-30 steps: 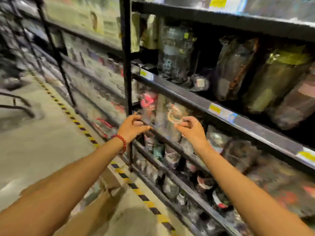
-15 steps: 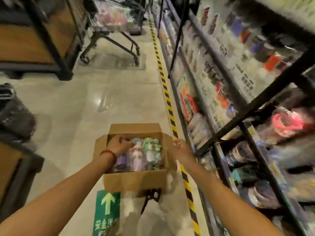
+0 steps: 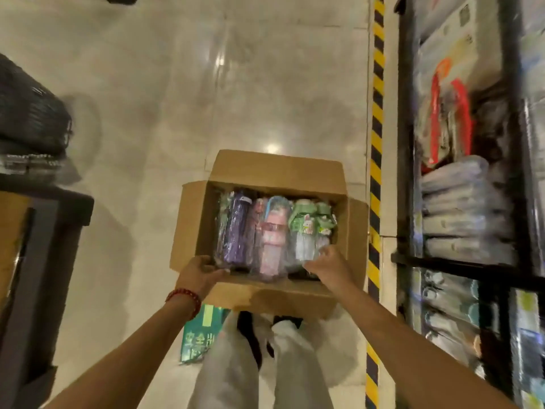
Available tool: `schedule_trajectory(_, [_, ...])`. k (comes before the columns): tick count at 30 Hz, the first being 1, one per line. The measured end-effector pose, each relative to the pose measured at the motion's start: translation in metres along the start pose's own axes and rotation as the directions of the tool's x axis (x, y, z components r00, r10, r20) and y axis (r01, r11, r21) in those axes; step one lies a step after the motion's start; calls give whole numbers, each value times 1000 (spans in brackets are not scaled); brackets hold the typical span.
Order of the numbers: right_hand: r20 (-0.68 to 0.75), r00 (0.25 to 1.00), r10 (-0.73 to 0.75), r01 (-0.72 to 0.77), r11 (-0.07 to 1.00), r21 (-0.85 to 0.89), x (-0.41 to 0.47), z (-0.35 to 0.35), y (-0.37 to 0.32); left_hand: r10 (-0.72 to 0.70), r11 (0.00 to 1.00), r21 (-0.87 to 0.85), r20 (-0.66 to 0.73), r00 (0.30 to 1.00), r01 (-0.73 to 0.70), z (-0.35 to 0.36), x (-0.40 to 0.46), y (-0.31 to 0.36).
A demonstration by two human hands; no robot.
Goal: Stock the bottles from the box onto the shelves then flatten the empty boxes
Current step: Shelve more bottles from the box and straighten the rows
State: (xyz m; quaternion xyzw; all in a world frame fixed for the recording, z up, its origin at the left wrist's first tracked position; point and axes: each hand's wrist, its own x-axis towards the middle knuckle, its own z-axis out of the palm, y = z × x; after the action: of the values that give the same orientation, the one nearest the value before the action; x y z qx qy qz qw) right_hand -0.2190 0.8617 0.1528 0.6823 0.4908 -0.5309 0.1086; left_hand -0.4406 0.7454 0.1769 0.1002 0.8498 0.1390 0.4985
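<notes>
— Several plastic-wrapped bottles, purple, pink and green, lie packed in an open brown cardboard box on the pale tiled floor.
— And the hands?
— The left hand curls over the box's near edge. The right hand pinches a green bottle's wrapping. Black metal shelves stand to the right.

Dim warm indoor light, soft focus.
Ceiling lamps glare off the glossy floor; the shelves smear with motion blur.
</notes>
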Motion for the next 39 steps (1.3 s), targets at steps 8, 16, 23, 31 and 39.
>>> schedule_trajectory(8, [-51,998,23,-25,999,-40,161,60,47,27,991,132,-55,998,-19,59,158,-25])
schedule_trajectory(16, [-138,989,49,-63,993,-102,247,104,66,11,982,189,-52,999,-1,103,252,-25])
schedule_trajectory(23, [-332,939,87,-81,996,32,265,130,77,-71,984,155,-94,993,85,126,276,-28])
schedule_trajectory(31, [-238,959,151,-104,975,198,218,105,57,-81,995,-57,-29,996,79,104,229,-31])
schedule_trajectory(39, [-245,969,42,60,917,395,98,36,5,101,981,-165,-8,995,-101,46,120,32])
